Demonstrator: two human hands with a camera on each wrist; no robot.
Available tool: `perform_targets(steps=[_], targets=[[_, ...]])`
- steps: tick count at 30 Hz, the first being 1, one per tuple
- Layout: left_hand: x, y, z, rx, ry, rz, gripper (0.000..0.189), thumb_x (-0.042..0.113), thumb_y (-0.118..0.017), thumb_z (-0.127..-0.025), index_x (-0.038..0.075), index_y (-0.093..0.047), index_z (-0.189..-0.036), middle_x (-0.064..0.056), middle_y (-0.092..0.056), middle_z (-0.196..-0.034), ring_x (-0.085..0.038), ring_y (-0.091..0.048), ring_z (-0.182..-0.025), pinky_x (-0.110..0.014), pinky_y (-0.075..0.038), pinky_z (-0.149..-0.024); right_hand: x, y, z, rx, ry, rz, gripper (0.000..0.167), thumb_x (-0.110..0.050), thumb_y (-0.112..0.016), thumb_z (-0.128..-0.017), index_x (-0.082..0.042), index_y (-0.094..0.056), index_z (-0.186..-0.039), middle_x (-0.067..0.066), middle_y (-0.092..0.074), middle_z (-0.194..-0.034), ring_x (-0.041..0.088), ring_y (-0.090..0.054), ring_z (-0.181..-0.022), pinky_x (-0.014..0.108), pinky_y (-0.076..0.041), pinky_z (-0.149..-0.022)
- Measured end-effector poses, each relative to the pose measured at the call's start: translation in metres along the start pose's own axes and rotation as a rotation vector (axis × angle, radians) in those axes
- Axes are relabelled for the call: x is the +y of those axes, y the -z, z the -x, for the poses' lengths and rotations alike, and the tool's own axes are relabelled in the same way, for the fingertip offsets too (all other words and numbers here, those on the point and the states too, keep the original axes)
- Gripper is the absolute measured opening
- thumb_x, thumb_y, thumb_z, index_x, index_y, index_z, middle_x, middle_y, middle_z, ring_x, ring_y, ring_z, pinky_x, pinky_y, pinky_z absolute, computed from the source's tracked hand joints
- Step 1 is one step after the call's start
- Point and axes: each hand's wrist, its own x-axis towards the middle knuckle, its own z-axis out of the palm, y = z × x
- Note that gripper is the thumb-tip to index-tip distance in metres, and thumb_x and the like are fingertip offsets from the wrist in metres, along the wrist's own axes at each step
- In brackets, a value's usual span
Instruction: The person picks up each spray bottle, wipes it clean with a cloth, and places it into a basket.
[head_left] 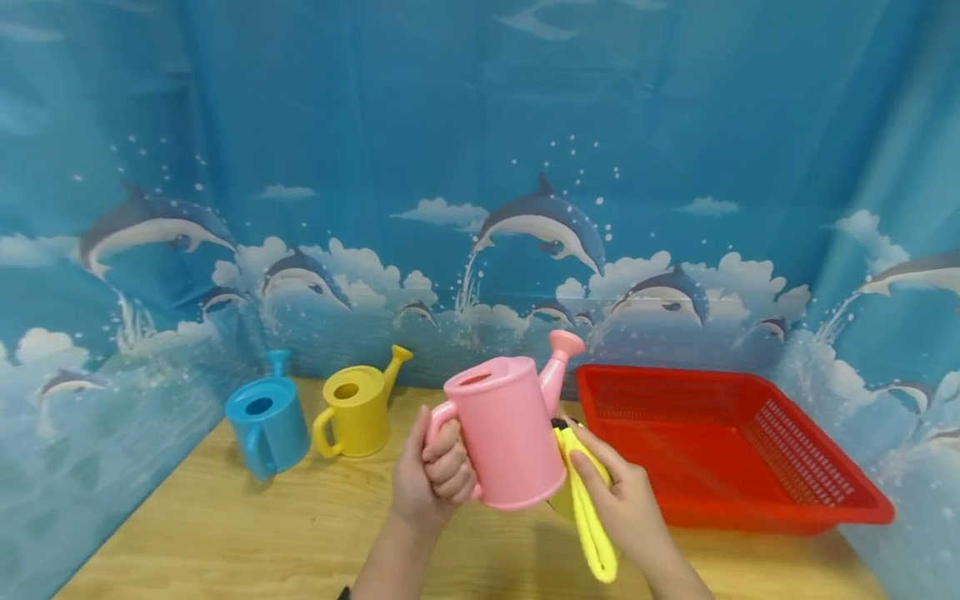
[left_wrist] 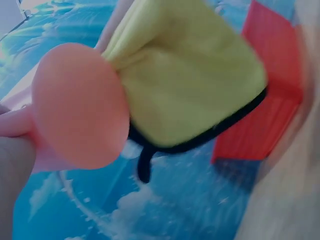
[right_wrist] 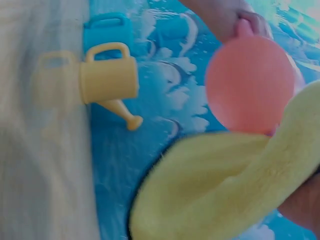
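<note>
A pink watering can [head_left: 508,433] is held up over the table, its spout pointing right. My left hand [head_left: 435,471] grips its handle with curled fingers. On the other side my right hand [head_left: 626,492] pinches a yellow cloth [head_left: 592,525] with a dark edge, close against the can's side below the spout. In the left wrist view the cloth [left_wrist: 195,75] hangs beside the can's round base [left_wrist: 80,105]. The right wrist view shows the folded cloth [right_wrist: 225,185] in front of part of the can [right_wrist: 250,82]; the right fingertips are mostly hidden there.
A yellow watering can [head_left: 358,417] and a blue watering can [head_left: 270,425] stand at the back left of the wooden table [head_left: 300,533]. To the right sits a red plastic basket [head_left: 697,450]. A curtain printed with dolphins [head_left: 450,125] rises behind the table.
</note>
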Motion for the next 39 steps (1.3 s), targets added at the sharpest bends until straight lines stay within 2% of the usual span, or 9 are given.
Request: perform_targets(steps=[3, 6, 9, 14, 18, 25, 32, 37, 39], targets=[[0.011, 0.0, 0.001, -0.032, 0.006, -0.098, 0.049, 0.048, -0.014, -0.105, 0.015, -0.018, -0.068, 0.007, -0.022, -0.054, -0.007, -0.017, -0.039, -0.021, -0.01, -0.035, -0.004, 0.017, -0.004, -0.062, -0.073, -0.055, 0.037, -0.017, -0.053, -0.1, -0.016, -0.055, -0.137, -0.019, -0.067, -0.106, 0.002, -0.062, -0.063, 0.027, -0.054, -0.053], [0.019, -0.001, 0.004, 0.007, 0.038, -0.224, 0.051, 0.049, -0.009, -0.104, 0.013, -0.019, -0.069, 0.006, -0.021, -0.054, -0.008, -0.016, -0.039, -0.022, -0.009, -0.034, -0.005, 0.034, -0.008, -0.034, -0.164, -0.115, 0.039, -0.023, -0.047, -0.103, -0.018, -0.049, -0.142, -0.028, -0.058, -0.122, 0.003, -0.067, -0.082, 0.028, -0.058, -0.063], [0.02, -0.004, 0.005, 0.149, 0.139, -0.438, 0.052, 0.045, -0.007, -0.105, 0.011, -0.021, -0.068, 0.003, -0.021, -0.052, -0.011, -0.014, -0.038, -0.023, -0.009, -0.034, -0.003, 0.051, -0.01, 0.02, -0.227, -0.15, 0.042, -0.027, -0.045, -0.103, -0.022, -0.044, -0.145, -0.027, -0.058, -0.122, 0.0, -0.066, -0.088, 0.024, -0.057, -0.065], [0.01, -0.013, 0.001, 0.419, 0.389, -0.868, 0.057, 0.038, -0.022, -0.107, -0.002, -0.026, -0.067, 0.008, -0.029, -0.051, -0.005, -0.024, -0.04, -0.018, -0.02, -0.038, 0.003, 0.075, -0.012, 0.101, -0.236, -0.277, 0.045, -0.028, -0.045, -0.103, -0.021, -0.04, -0.147, -0.025, -0.057, -0.125, -0.006, -0.063, -0.1, 0.016, -0.055, -0.071], [0.005, -0.017, 0.0, 0.512, 0.506, -1.058, 0.058, 0.034, -0.033, -0.106, -0.01, -0.031, -0.067, 0.005, -0.034, -0.053, -0.003, -0.031, -0.044, -0.018, -0.026, -0.043, 0.007, 0.085, -0.013, 0.17, -0.211, -0.346, 0.047, -0.026, -0.046, -0.102, -0.018, -0.039, -0.148, -0.023, -0.054, -0.129, -0.009, -0.059, -0.107, 0.011, -0.052, -0.077], [0.002, -0.016, -0.001, 0.435, 0.642, -1.349, 0.052, 0.034, -0.045, -0.103, 0.0, -0.046, -0.064, 0.004, -0.041, -0.056, -0.002, -0.038, -0.052, -0.02, -0.038, -0.052, 0.005, 0.091, -0.015, 0.264, -0.234, -0.357, 0.047, -0.025, -0.051, -0.1, -0.018, -0.043, -0.146, -0.016, -0.058, -0.126, -0.006, -0.063, -0.099, 0.012, -0.053, -0.073], [-0.002, -0.021, -0.001, 0.286, 0.722, -1.761, 0.049, 0.038, -0.049, -0.099, 0.017, -0.036, -0.057, 0.012, -0.029, -0.051, 0.0, -0.026, -0.047, -0.019, -0.027, -0.047, 0.002, 0.091, -0.016, 0.265, -0.163, -0.385, 0.045, -0.018, -0.05, -0.101, -0.014, -0.044, -0.145, -0.011, -0.06, -0.122, -0.003, -0.065, -0.095, 0.013, -0.053, -0.072], [-0.008, -0.023, 0.001, 0.156, 0.593, -2.137, 0.045, 0.033, -0.054, -0.094, 0.02, -0.031, -0.056, 0.013, -0.024, -0.049, 0.0, -0.023, -0.046, -0.017, -0.023, -0.046, 0.001, 0.085, -0.016, 0.224, -0.178, -0.344, 0.045, -0.022, -0.049, -0.101, -0.017, -0.044, -0.145, -0.012, -0.059, -0.121, -0.003, -0.064, -0.093, 0.013, -0.053, -0.072], [-0.01, -0.022, 0.003, 0.097, 0.478, -2.282, 0.045, 0.032, -0.058, -0.09, 0.021, -0.031, -0.056, 0.014, -0.024, -0.048, 0.0, -0.021, -0.045, -0.017, -0.02, -0.045, 0.002, 0.083, -0.014, 0.216, -0.184, -0.316, 0.044, -0.021, -0.049, -0.101, -0.017, -0.044, -0.145, -0.013, -0.06, -0.12, -0.004, -0.064, -0.092, 0.013, -0.053, -0.07]])
